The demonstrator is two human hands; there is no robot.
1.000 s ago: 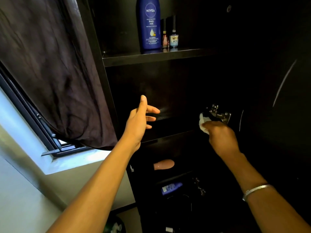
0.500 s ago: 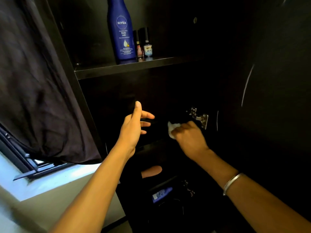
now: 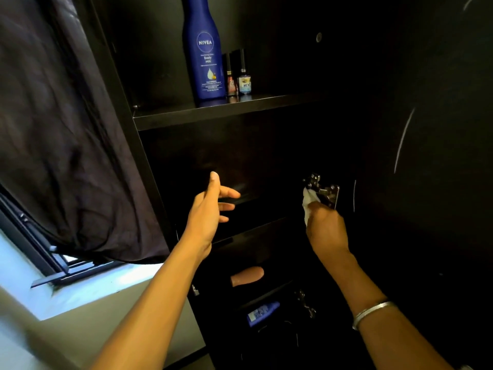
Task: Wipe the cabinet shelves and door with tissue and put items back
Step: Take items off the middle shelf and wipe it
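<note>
1. We see the white, crumpled tissue (image 3: pixel 307 206) pinched in our right hand (image 3: pixel 326 231), pressed against the metal hinge (image 3: pixel 324 190) at the cabinet's right edge.
2. Our left hand (image 3: pixel 206 212) hovers before the middle shelf (image 3: pixel 253 209), fingers (image 3: pixel 229 194) apart, holding nothing.

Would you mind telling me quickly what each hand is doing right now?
Left hand: open, fingers spread, holding nothing.
Right hand: holds the tissue against the metal hinge.

"NIVEA Body Milk": blue bottle (image 3: pixel 204 49)
</note>
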